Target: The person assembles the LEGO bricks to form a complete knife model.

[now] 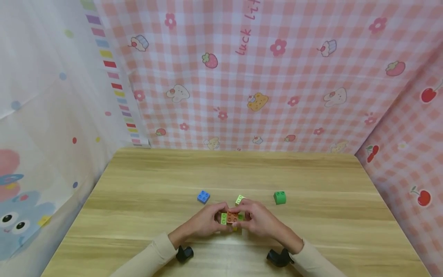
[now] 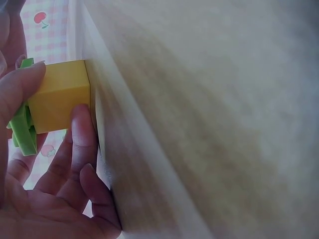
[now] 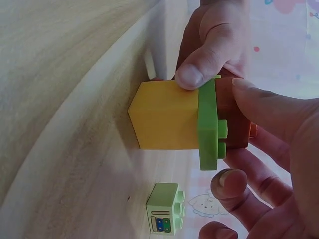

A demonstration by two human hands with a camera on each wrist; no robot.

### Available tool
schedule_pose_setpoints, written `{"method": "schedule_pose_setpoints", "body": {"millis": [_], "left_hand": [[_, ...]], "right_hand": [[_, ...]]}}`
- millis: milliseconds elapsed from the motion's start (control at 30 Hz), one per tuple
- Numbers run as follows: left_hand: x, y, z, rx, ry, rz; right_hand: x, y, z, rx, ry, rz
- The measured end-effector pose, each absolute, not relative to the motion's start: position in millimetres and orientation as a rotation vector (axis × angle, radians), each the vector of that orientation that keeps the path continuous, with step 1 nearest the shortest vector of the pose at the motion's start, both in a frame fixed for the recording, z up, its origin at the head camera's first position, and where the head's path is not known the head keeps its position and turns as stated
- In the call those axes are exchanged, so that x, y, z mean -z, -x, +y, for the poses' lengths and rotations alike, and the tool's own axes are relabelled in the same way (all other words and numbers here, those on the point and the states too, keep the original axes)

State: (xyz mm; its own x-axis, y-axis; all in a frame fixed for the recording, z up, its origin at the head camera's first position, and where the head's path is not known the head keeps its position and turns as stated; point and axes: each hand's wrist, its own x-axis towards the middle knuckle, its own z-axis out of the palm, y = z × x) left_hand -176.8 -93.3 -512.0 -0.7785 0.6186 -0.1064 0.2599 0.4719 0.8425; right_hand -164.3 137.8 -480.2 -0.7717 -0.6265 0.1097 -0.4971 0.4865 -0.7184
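Between the two hands stands a small stack of toy bricks. At its bottom is a yellow block (image 3: 164, 117), over it a thin green plate (image 3: 208, 134), and on top an orange-brown brick (image 1: 232, 217). My left hand (image 1: 207, 222) pinches the yellow block with thumb and finger, as the left wrist view shows. From the other side, my right hand (image 1: 259, 218) grips the orange-brown brick, its thumb on that brick's edge. Just beyond the right fingers sits a pale green brick (image 3: 162, 206) with a printed picture, partly hidden in the head view.
A blue brick (image 1: 203, 197) lies beyond the left hand, and a green brick (image 1: 280, 197) with a rounded side is farther right. Both rest on the wooden table (image 1: 166, 173). Black wrist devices (image 1: 279, 257) sit by the forearms. A checked cloth (image 1: 221, 84) hangs behind the table.
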Motion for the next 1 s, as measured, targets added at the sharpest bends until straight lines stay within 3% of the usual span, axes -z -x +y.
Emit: {"method": "schedule_pose_setpoints", "body": {"millis": [533,1000], "left_hand": [[514,175,-96,-1.258,-0.754,2.324],[512,174,-94,-1.249,-0.757,2.344]], "right_hand": [[467,177,133,1.038,1.056,2.493],[477,206,143,1.306,0.739,2.564]]}}
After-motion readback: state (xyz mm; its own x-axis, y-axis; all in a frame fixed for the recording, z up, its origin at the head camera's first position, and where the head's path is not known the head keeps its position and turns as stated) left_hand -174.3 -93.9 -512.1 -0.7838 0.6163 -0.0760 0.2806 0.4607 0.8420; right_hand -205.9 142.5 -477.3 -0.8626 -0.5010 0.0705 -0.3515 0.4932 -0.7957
